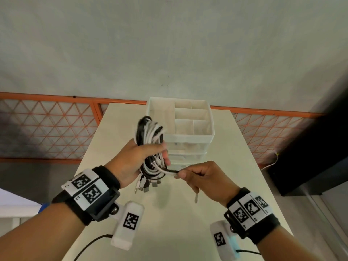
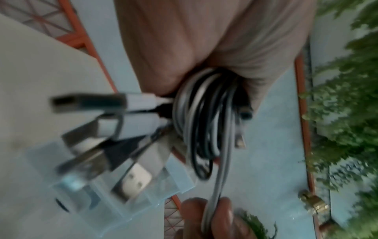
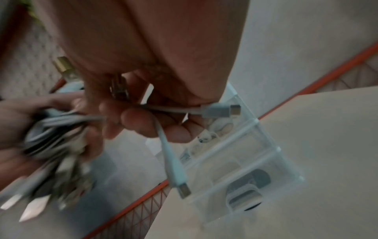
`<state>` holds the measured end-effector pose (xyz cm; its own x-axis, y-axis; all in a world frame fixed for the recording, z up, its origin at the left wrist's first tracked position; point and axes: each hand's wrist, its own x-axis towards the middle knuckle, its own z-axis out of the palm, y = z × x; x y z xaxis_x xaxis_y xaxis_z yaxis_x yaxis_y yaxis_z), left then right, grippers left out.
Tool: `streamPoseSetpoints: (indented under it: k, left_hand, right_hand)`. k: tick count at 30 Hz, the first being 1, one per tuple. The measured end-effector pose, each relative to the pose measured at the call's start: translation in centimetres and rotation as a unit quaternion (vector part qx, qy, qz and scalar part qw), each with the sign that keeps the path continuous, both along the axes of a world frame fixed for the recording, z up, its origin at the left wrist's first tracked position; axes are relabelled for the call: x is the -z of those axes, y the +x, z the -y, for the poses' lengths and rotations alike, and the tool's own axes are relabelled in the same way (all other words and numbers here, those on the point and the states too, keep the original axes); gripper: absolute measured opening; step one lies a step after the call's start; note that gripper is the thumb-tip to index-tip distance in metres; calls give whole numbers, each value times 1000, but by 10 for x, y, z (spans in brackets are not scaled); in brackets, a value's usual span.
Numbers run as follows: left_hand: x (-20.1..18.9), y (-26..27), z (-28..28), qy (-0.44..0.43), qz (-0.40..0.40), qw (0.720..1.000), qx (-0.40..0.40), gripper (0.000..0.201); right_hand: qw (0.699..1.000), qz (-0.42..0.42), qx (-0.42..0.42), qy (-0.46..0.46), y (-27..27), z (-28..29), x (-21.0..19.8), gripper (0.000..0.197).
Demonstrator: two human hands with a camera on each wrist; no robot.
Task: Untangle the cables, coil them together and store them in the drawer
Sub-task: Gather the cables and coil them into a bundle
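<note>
Left hand (image 1: 131, 162) grips upright cable coil (image 1: 150, 140), plugs down.

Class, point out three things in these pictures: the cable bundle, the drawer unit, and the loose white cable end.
cable bundle (image 1: 150, 132): head view, upper loops.
drawer unit (image 1: 188, 137): head view, front rim.
loose white cable end (image 3: 174, 166): right wrist view, plug sleeve.

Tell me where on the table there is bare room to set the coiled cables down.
Bare table lies left of the drawer organizer, and again to its right toward the table edge, plus the near strip between both wrists. Crowded: the middle, where the left hand grips the cable bundle beside the right hand.
</note>
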<state>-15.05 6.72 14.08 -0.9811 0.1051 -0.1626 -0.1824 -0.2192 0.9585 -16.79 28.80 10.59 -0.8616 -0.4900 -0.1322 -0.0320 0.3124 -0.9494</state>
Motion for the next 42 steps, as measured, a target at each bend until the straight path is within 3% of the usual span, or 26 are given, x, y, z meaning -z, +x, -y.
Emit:
streamPoseSetpoints:
  k: [2,4,7,9,14,18,24,28,31,33,36,42]
  left_hand:
    - [-2,4,-5,-114,-7,990,88,15]
    - [0,6,-15,-212,-16,965,156,20]
    - [-1,6,-33,-273,-37,948,162,23]
    - [1,3,-39,-277,-43,950,134,29]
    - [10,0,-45,-223,-40,971,76,31]
    - [13,-1,-41,-100,17,995,-8,4]
    - [11,-1,-38,17,31,999,-2,29]
    - [8,1,-42,9,0,999,45,32]
    - [4,1,-46,-5,-6,998,56,35]
    - [5,-1,-46,1,1,999,32,38]
    - [9,-2,-42,4,5,1000,7,50]
    - [9,1,-43,32,36,998,36,47]
  right_hand:
    - [999,29,8,11,-7,-2,-4,14]
    - [999,20,28,35,-12,2,-9,14]
    - [993,-61,31,100,-15,17,-18,8]
    - [993,-62,39,90,-15,20,-25,17]
    - [995,-5,98,20,-14,18,-33,22]
    - [991,15,132,3,-16,10,-34,21]
    - [994,38,88,-54,-9,5,-46,21]
    - [991,38,91,-94,-3,17,-48,22]
    - [989,-50,134,-40,1,27,-42,32]
    - [988,-115,105,24,2,32,-40,26]
    - [993,-99,44,35,2,32,-42,24]
    - [977,-123,174,-8,1,31,-32,27]
